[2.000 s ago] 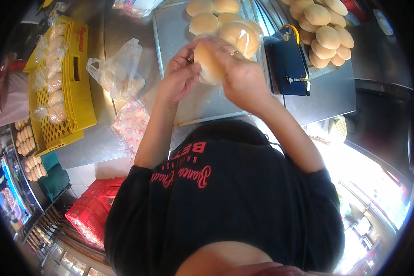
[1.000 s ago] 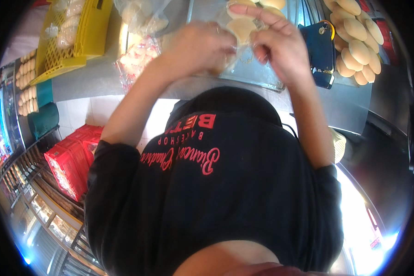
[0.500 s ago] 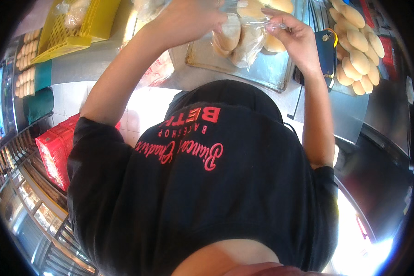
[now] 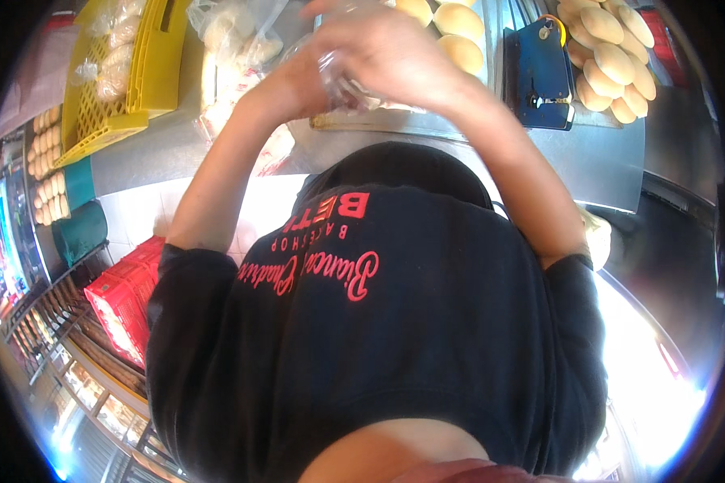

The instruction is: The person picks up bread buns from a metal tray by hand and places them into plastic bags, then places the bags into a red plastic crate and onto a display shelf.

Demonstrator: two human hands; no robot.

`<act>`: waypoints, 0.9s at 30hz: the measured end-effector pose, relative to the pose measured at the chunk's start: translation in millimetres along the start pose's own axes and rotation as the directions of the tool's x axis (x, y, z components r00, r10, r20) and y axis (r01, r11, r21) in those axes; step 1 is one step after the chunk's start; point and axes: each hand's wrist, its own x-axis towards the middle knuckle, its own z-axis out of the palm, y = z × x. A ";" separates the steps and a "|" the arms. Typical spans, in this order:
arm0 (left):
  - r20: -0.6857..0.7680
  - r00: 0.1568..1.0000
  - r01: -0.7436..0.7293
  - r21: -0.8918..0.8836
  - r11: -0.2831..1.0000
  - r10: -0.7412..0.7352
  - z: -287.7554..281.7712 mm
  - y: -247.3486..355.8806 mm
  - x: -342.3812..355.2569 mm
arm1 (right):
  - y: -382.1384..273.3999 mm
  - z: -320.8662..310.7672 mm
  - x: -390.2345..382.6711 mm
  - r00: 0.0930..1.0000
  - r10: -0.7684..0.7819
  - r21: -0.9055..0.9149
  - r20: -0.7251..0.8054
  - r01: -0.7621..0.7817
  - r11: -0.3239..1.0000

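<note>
My left hand (image 4: 304,84) is closed on a clear plastic bag (image 4: 348,95), gathered and creased between my hands above the near edge of a metal tray (image 4: 427,129). My right hand (image 4: 379,50) crosses over in front of it; motion smears its fingers, so its grip on the bag cannot be made out. What the bag holds is mostly hidden behind my hands. Several loose golden bread rolls (image 4: 459,36) lie on the tray just right of my right hand.
A blue tape bag sealer (image 4: 536,76) stands right of the tray, beside a heap of bread rolls (image 4: 608,60). Bagged bread (image 4: 234,36) lies left of my hands. Farther left is a yellow crate (image 4: 157,64) with bagged bread; a red crate (image 4: 125,294) stands lower.
My hands, apart with the bag of rolls stretched between them, have come together. My right hand has swung left across the bag, and the bag has shifted left. The view has shifted slightly.
</note>
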 end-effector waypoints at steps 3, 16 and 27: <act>0.004 0.997 0.079 -0.213 0.974 -0.080 18.1 -23.2 -3.3 | 8.5 9.9 0.1 0.999 0.005 0.091 -0.043 -0.001 0.996; 0.249 0.942 0.293 -0.936 0.195 -0.224 60.8 -70.6 -17.8 | 96.1 43.1 -97.3 0.645 0.762 0.503 0.053 -0.677 0.537; -0.183 0.976 0.012 -0.504 0.864 -0.120 53.2 -30.7 -17.0 | 101.5 36.9 -114.1 0.299 0.954 0.566 -0.029 -0.782 0.262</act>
